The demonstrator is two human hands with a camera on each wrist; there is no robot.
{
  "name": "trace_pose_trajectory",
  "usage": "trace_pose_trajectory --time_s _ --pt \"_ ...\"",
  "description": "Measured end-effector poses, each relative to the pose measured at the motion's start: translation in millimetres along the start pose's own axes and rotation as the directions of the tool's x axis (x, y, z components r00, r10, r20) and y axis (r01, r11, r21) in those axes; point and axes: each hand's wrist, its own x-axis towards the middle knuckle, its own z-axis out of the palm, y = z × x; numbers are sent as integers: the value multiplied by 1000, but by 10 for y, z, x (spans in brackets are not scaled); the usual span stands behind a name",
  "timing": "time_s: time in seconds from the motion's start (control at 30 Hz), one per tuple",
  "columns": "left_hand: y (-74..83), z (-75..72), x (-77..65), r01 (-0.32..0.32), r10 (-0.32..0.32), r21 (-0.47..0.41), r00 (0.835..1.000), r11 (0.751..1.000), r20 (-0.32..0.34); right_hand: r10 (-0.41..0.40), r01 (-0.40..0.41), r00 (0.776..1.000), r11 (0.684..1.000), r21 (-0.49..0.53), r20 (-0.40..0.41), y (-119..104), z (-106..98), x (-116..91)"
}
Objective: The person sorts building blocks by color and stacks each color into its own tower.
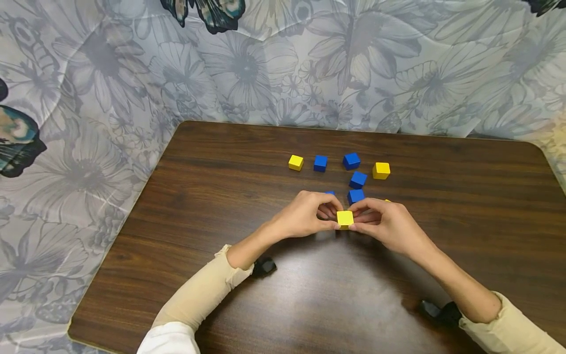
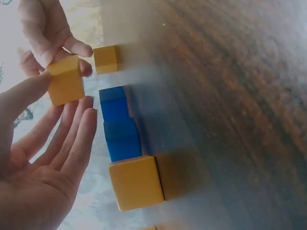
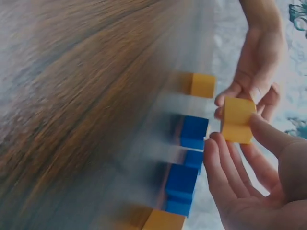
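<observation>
A yellow cube (image 1: 345, 218) is pinched between both hands above the table. My left hand (image 1: 306, 216) holds its left side with thumb and fingertips, and my right hand (image 1: 392, 225) grips the right side the same way. Seen from the left wrist, the thumb presses one side of the held yellow cube (image 2: 66, 82) while the fingertips reach beneath it. Just beyond the hands lie a blue cube (image 1: 355, 196) and another blue cube (image 1: 357, 180). Further blue and yellow cubes near the hands are partly hidden by the fingers.
At the back are a yellow cube (image 1: 296, 162), a blue cube (image 1: 320, 163), a second blue cube (image 1: 351, 161) and another yellow cube (image 1: 381, 170). All lie on a dark wooden table (image 1: 212, 172). Floral cloth (image 1: 247, 69) hangs behind its far edge.
</observation>
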Motion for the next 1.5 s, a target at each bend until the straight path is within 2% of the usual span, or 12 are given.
trace_pose_trajectory --time_s 0.13,0.3,0.53,0.8,0.97,1.1,1.33,1.5 --pt "-3 -20 -19 16 -21 -119 999 993 -35 35 -34 999 996 83 -9 -35 -24 6" --pt "-13 -53 -37 22 -39 -239 997 971 -63 70 -68 998 983 172 -3 -69 -41 22" --pt "-3 -121 -89 -7 -27 -320 994 947 -103 72 -70 997 962 266 1 -112 -27 84" --pt "-35 -258 -234 2 -59 -454 992 891 -113 105 -97 994 922 376 1 -240 97 182" --pt "-76 -349 -356 14 -89 -479 987 878 -134 109 -102 994 906 410 7 -309 209 278" --pt "-109 -413 -448 22 -106 -488 984 872 -145 107 -102 994 907 408 11 -366 280 339" --pt "-152 -524 -579 44 -133 -451 977 891 -168 100 -101 995 905 414 26 -436 415 445" --pt "-217 -618 -700 75 -166 -450 972 890 -166 114 -114 993 901 420 24 -487 543 535"
